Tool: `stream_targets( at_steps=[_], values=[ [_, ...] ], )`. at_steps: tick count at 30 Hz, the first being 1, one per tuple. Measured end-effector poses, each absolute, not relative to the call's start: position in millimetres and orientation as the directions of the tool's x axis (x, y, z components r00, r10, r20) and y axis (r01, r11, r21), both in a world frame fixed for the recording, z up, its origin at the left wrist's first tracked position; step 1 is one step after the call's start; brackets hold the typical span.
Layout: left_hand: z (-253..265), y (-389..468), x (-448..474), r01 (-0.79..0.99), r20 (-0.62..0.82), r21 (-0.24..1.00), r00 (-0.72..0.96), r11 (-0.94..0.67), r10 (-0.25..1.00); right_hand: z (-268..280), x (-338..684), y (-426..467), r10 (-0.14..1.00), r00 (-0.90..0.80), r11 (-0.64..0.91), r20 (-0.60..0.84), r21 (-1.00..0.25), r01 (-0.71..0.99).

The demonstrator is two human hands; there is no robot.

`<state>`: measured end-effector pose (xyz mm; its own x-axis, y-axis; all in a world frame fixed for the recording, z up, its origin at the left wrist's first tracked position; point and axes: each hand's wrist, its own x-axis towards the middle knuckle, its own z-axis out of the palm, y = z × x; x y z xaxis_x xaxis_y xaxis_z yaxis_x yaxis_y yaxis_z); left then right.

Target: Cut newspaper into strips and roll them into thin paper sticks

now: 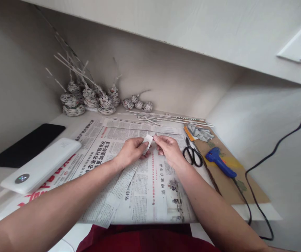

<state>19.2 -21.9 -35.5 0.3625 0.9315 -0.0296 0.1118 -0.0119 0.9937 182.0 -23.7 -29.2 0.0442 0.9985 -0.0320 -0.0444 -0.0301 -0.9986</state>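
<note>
Over the middle of the newspaper sheets, my left hand is closed on a paper strip, whose pale end sticks up between thumb and fingers. A printed length of newspaper runs from below this hand toward the front edge and looks like the same strip. My right hand is closed in a pinch at the strip's upper right corner; its fingertips hide just what they grip. Black-handled scissors lie right of my right hand.
A blue glue gun rests on cardboard, its cord trailing right. Behind it sits a crumpled grey cloth. Thin paper rods and woven paper gourds stand at the back. A white power bank and black slab lie left.
</note>
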Motion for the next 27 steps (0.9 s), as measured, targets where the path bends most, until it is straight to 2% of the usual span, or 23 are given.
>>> stream_targets(
  at_steps=[6,13,15,17,19,20,22,23,27],
  values=[
    [-41,-20,18,0.146,0.013,0.987,0.379,-0.074,0.925,-31,179,-26,0.999,-0.002,0.034,0.034,-0.999,0.02],
    [-47,-17,17,0.172,0.031,0.98,0.373,-0.102,0.927,-37,178,-25,0.999,-0.007,0.035,0.035,-0.999,0.041],
    [-45,-16,17,0.152,0.035,0.983,0.378,-0.099,0.925,-39,181,-22,0.999,-0.031,0.046,0.044,-0.994,0.094],
    [-43,-15,16,0.119,0.044,0.988,0.37,-0.095,0.928,-38,190,-18,0.995,-0.036,0.097,0.091,-0.966,0.242],
    [-41,-14,14,0.088,0.063,0.991,0.355,-0.1,0.933,-30,206,-11,0.983,0.006,0.155,0.186,-0.836,0.526],
    [-40,-12,13,0.078,0.076,0.991,0.346,-0.109,0.935,-22,218,-7,0.968,0.043,0.148,0.245,-0.707,0.692],
    [-39,-10,10,0.071,0.1,0.989,0.335,-0.131,0.937,-2,245,2,0.959,0.121,-0.038,0.255,-0.307,0.951],
    [-39,-8,9,0.077,0.112,0.986,0.332,-0.146,0.937,9,260,6,0.954,0.183,-0.122,0.239,-0.246,0.961],
    [-40,-3,5,0.13,0.177,0.964,0.329,-0.23,0.928,39,310,21,0.917,0.359,-0.337,0.174,-0.144,0.93]
  ],
)
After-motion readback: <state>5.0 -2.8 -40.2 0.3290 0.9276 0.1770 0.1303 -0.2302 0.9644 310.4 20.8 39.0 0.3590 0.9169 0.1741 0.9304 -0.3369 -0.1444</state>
